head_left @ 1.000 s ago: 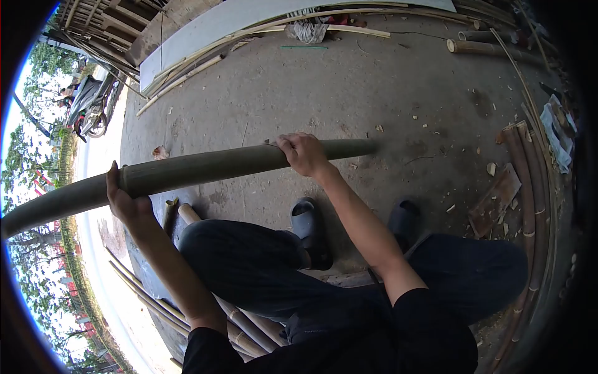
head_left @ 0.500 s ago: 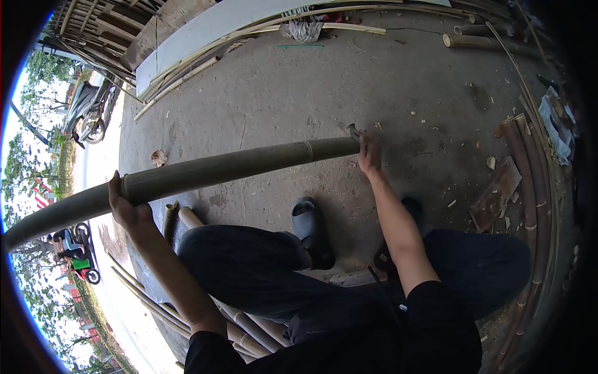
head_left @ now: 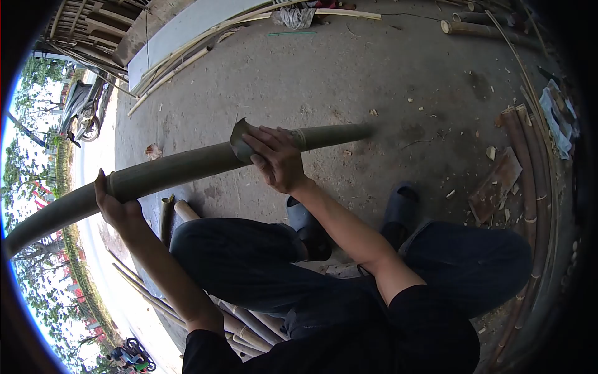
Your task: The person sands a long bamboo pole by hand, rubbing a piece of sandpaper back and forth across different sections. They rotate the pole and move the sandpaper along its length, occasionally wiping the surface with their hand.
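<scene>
A long greenish bamboo pole [head_left: 180, 169] runs across in front of me, its left end past the edge of the view and its right end over the floor. My left hand [head_left: 119, 207] grips it from beneath near a pale node, with the thumb and fingers around its sides. Farther right, my right hand [head_left: 281, 161] lies over the top of the pole. Under its fingers it presses a curled sheet of sandpaper [head_left: 240, 138] around the pole; the sheet's grit side cannot be made out.
More bamboo poles [head_left: 249, 324] lie by my left leg, and dark ones [head_left: 528, 181] stretch along the right. A flat board [head_left: 495, 187] rests among chips on the concrete floor [head_left: 374, 81]. Thin strips [head_left: 174, 75] lie at upper left; a parked motorbike [head_left: 84, 106] stands outside.
My right hand has slid the sandpaper left along the pole, from its right end to just past the middle node. My left hand keeps its grip. A motorbike outside has moved down the view.
</scene>
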Tool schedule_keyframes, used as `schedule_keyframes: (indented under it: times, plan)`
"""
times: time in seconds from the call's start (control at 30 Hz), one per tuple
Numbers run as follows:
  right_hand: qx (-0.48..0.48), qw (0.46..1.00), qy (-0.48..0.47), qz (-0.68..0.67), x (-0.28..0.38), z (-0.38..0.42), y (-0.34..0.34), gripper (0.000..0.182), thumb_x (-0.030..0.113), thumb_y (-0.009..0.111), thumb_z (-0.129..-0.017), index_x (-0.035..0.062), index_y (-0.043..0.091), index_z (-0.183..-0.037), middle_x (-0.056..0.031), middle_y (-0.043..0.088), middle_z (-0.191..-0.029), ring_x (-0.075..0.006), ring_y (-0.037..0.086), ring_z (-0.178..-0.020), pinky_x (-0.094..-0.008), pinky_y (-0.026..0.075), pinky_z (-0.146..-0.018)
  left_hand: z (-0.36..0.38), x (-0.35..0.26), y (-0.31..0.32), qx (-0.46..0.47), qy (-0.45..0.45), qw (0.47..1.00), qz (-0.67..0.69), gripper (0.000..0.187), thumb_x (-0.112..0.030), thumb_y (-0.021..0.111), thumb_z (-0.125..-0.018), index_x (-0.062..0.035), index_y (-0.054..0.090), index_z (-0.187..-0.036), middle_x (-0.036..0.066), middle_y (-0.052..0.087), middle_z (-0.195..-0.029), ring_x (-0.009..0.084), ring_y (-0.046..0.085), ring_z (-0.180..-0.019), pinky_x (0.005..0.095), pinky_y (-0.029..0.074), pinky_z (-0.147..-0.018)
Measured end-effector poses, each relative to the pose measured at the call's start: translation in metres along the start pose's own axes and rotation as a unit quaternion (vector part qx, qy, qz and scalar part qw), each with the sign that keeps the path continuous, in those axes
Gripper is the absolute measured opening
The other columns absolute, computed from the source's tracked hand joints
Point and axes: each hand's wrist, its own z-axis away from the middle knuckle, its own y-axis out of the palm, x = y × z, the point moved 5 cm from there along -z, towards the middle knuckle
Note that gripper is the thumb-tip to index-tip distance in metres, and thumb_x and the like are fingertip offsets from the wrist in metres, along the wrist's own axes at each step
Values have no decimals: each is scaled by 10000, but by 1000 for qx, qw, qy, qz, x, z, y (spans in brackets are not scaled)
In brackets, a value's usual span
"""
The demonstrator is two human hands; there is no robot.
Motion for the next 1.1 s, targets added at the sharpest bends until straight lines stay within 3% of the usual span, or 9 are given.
schedule_keyframes:
  times: [0.07,0.17,0.3,0.6,0.73,0.77,0.8,0.87,1.1]
  plan:
    - [-1,999,14,38,-36,28,-4,445,405,496,-1024,149,613,-1367,-111,581,-1413,-341,545,-1291,-534,357,-1103,-9,4,-9,-2,-15,1000,2,295,-241,761,-866,-40,645,-1047,87,635,-955,237,646,-907,423,549,-896]
    - [-72,990,76,92,-101,57,-28,378,363,513,-1023,106,658,-1259,-120,674,-1255,-354,605,-1221,-514,402,-1071,-19,11,-16,-8,-20,999,-33,315,-247,772,-855,-36,644,-1051,86,631,-965,239,647,-910,426,549,-902]
    - [-104,931,327,124,-206,82,-67,417,326,492,-1054,10,701,-880,-201,692,-798,-408,680,-768,-466,502,-657,-16,15,-17,-8,-35,999,-16,334,-242,772,-856,-27,648,-1078,81,636,-981,229,645,-916,411,552,-901]
    - [-78,943,322,30,-185,90,-101,477,352,511,-1047,-41,680,-834,-194,656,-669,-348,665,-589,-413,469,-548,-20,16,-14,-3,-34,999,-7,306,-216,758,-866,-16,673,-1082,91,655,-1009,233,656,-921,412,554,-904]
    - [-15,983,185,-14,-127,75,-90,350,317,574,-981,25,675,-1145,-127,633,-615,-292,663,-555,-382,496,-548,-18,17,-15,-16,-41,999,6,312,-214,759,-865,-13,670,-1087,91,657,-1002,235,658,-929,412,553,-909]
    - [43,988,148,-4,-114,71,-81,423,304,592,-956,61,642,-1298,-100,627,-600,-280,660,-547,-376,510,-550,-14,15,-12,-18,-42,999,6,309,-210,759,-865,-11,668,-1083,90,658,-995,235,660,-924,414,555,-908]
    - [45,988,148,-3,-107,69,-75,423,304,592,-956,61,642,-1298,-100,627,-600,-280,660,-547,-376,510,-550,-12,14,-12,-20,-43,999,6,305,-206,759,-864,-9,667,-1079,89,658,-987,236,661,-919,416,556,-908]
    - [138,983,124,11,-94,67,-53,637,301,615,-920,126,459,-1512,-78,610,-583,-259,653,-530,-379,531,-548,-16,14,-14,-15,-47,999,1,294,-201,759,-864,-11,664,-1068,87,658,-974,236,663,-908,418,559,-903]
    - [134,984,110,31,-84,80,-40,649,284,617,-930,115,437,-1530,-76,605,-602,-225,627,-513,-357,521,-536,-19,15,-17,17,-55,998,20,241,-190,755,-866,-30,651,-1014,74,652,-905,237,668,-843,414,573,-854]
